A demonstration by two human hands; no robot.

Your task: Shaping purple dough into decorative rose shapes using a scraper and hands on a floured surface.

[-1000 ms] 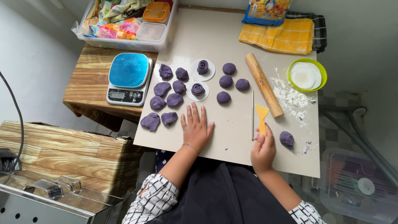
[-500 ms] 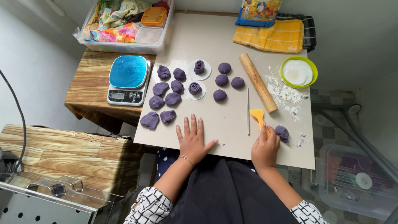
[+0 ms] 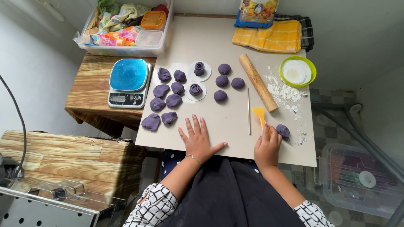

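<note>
**Hands flat on the board, purple dough all around**

Left hand [image 3: 198, 141] lies open, fingers spread, palm down on the grey board [image 3: 227, 122] — holding nothing. Right hand [image 3: 266, 147] rests over the handle of the yellow scraper [image 3: 259, 114], fingers curled loosely on it; whether it truly grips, I cannot tell. Just beside its fingertips sits a purple dough lump [image 3: 283, 131]. A thin metal rod [image 3: 248, 111] lies between the hands, the wooden rolling pin [image 3: 258, 82] beyond it.

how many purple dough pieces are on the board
15 purple dough pieces: eight irregular at left, two rolled spirals on paper discs, four balls at centre, one by the right hand, possibly part hidden.
</note>
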